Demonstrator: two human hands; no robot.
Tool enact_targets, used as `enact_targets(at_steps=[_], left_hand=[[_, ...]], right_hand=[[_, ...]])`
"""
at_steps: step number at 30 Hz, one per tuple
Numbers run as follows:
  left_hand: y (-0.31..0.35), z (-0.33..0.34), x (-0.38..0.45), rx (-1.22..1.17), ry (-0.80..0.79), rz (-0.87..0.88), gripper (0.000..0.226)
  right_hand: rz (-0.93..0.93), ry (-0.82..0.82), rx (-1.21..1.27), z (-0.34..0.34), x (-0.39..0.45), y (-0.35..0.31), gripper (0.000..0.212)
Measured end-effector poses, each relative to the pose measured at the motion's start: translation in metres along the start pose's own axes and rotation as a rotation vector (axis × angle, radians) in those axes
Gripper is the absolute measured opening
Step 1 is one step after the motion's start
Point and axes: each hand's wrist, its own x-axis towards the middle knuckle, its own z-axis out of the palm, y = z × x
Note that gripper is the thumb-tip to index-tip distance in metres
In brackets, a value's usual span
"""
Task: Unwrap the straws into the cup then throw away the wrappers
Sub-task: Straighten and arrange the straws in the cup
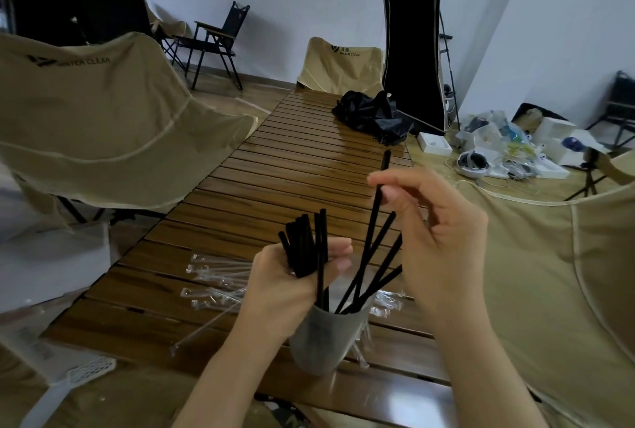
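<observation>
Honestly hard to count: left hand (292,276) gripping bunched black straws (302,245), right hand (436,232) pinching one straw (376,208), grey cup (323,341) hiding the lower ends, clear wrappers (213,280) blurry.

a long slatted wooden table (309,166) runs away from the camera. a crumpled black bag (372,115) lies at its far end. tan folding chairs (103,118) stand beside it, and a black chair (220,39) near the wall.

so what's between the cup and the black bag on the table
In the head view, only bare slats of the table lie between the cup and the black bag.
</observation>
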Motion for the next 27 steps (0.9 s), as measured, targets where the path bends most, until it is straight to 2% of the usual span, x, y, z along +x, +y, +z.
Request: enact_targets(at_steps=[4,8,12,15,21,27], left_hand=[[-0.001,0.001,0.000,-0.041,-0.001,-0.019,0.027],[-0.001,0.001,-0.001,-0.003,-0.004,-0.008,0.030],[0.000,0.000,-0.004,0.139,-0.008,0.011,0.036],[0.000,0.001,-0.005,0.188,-0.014,0.037,0.046],[-0.006,0.001,-0.004,0.294,-0.015,0.095,0.043],[-0.008,0.000,-0.002,0.296,-0.018,0.172,0.068]], right_hand=[[-0.022,0.084,-0.054,0.000,0.000,0.004,0.048],[0.049,0.245,0.002,-0.001,-0.001,0.005,0.064],[0.175,0.373,0.055,0.001,-0.003,0.008,0.060],[0.259,0.396,0.074,0.003,-0.004,0.012,0.057],[0.273,0.484,0.027,0.001,-0.003,0.011,0.060],[0.347,0.591,0.031,-0.002,-0.003,0.015,0.059]])
